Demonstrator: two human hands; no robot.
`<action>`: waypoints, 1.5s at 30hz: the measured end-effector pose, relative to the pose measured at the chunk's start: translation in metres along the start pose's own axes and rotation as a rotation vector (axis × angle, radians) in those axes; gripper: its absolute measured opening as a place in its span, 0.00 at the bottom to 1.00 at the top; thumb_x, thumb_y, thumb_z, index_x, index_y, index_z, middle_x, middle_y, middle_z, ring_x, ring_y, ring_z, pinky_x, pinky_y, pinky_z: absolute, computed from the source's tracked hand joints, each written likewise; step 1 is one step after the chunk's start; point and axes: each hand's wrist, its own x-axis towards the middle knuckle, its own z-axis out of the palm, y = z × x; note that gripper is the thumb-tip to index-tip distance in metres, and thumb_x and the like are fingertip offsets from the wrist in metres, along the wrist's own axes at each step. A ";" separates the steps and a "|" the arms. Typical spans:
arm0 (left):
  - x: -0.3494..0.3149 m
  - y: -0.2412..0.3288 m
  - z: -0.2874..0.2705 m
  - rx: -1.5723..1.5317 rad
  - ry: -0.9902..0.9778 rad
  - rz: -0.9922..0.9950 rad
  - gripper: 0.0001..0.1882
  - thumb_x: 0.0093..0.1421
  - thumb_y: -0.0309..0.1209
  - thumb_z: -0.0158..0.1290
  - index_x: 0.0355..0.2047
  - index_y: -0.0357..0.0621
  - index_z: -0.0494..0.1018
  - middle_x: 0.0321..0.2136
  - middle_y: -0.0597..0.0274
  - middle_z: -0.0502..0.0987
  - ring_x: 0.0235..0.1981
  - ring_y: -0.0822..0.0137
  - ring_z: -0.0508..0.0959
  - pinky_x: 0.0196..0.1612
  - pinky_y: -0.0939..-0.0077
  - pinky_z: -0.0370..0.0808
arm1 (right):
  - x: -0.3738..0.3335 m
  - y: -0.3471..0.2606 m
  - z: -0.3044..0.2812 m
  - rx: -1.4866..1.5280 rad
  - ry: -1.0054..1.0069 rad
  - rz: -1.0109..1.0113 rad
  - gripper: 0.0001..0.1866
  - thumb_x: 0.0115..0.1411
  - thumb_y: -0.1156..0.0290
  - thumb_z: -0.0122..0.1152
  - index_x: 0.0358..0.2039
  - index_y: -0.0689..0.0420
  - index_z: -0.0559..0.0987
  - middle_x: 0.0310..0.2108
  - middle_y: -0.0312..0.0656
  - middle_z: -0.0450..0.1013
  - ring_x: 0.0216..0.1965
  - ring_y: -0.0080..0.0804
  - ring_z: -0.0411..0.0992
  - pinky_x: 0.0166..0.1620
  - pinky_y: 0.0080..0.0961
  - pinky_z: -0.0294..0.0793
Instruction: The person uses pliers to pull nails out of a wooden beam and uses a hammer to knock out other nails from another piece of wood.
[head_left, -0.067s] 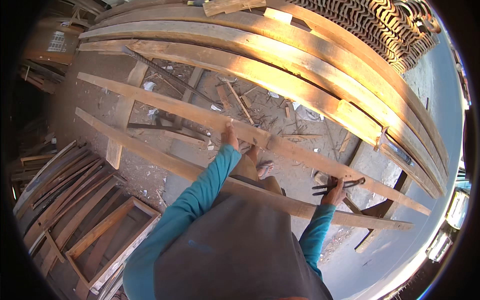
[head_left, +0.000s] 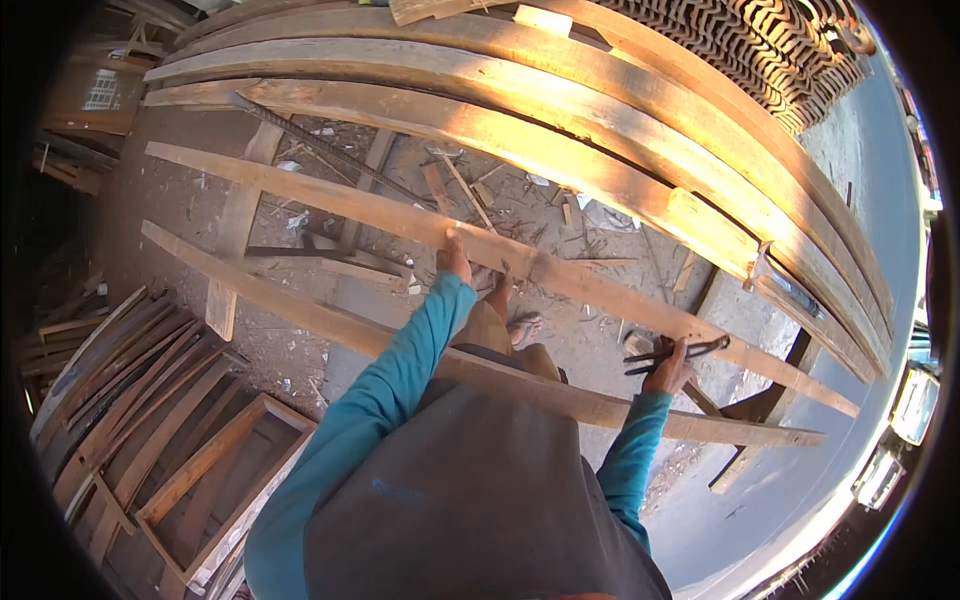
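Fingers of the left hand (head_left: 455,260) are clamped on the long plank (head_left: 595,288), between near strip (head_left: 590,405) and sunlit beams (head_left: 560,155); black pincers (head_left: 708,347) are gripped by the right hand (head_left: 667,373); handling appears unfinished.

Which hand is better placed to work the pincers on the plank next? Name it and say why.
Right, I'd judge: the right hand holds the pincers, their head over the plank. The left hand, farther left, has its thumb on the plank and no visible tool.
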 end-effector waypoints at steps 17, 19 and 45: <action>-0.082 0.078 0.033 0.800 -0.633 0.029 0.36 0.64 0.53 0.54 0.60 0.35 0.66 0.52 0.43 0.75 0.54 0.51 0.77 0.56 0.61 0.75 | -0.002 -0.190 0.258 -0.909 -0.530 -0.716 0.23 0.67 0.53 0.56 0.49 0.62 0.72 0.33 0.48 0.75 0.32 0.43 0.75 0.39 0.37 0.73; -0.114 0.075 0.021 1.153 -0.788 0.175 0.41 0.60 0.56 0.57 0.60 0.34 0.66 0.53 0.41 0.75 0.55 0.52 0.77 0.57 0.63 0.74 | 0.021 -0.193 0.293 -1.040 -0.582 -0.921 0.28 0.67 0.54 0.55 0.59 0.61 0.70 0.51 0.61 0.73 0.54 0.56 0.71 0.56 0.44 0.69; -0.163 0.035 0.040 1.724 -1.213 0.088 0.46 0.54 0.57 0.61 0.62 0.34 0.64 0.56 0.39 0.73 0.59 0.47 0.72 0.61 0.58 0.68 | 0.186 -0.191 0.000 -1.715 -0.071 -0.934 0.21 0.58 0.75 0.51 0.54 0.50 0.74 0.56 0.44 0.71 0.62 0.41 0.65 0.61 0.45 0.62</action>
